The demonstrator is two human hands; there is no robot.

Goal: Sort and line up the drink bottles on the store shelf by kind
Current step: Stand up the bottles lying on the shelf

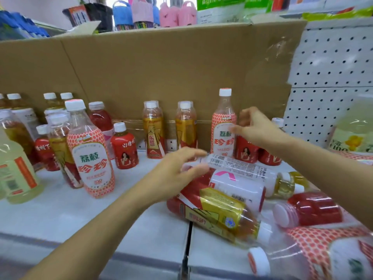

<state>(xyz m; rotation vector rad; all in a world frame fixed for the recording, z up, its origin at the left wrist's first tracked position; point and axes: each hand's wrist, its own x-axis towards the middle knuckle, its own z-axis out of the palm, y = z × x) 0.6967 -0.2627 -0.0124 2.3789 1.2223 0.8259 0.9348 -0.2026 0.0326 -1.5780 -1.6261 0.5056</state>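
Probably slick and ready to roll, the lying bottle (238, 165) wants a mid-label grip; left hand (177, 174) and right hand (256, 128) are spread, empty.

What blur and the edges keep from view

The right hand (256, 126) is smeared by motion, so I cannot tell whether its curled fingers touch the far lychee bottle (223, 126) just beside it, and it covers the top of a red bottle (245, 150) behind it. The left hand (177, 172) blurs at the fingertips over a lying white-label bottle (242, 165), whose small print is too fine to read. At the far right, a pale yellow bottle (353, 130) is blurred and cut by the edge. Near right, a lying lychee bottle (314, 257) runs out of view. At the left edge, a pale jug (16, 174) is cropped too.
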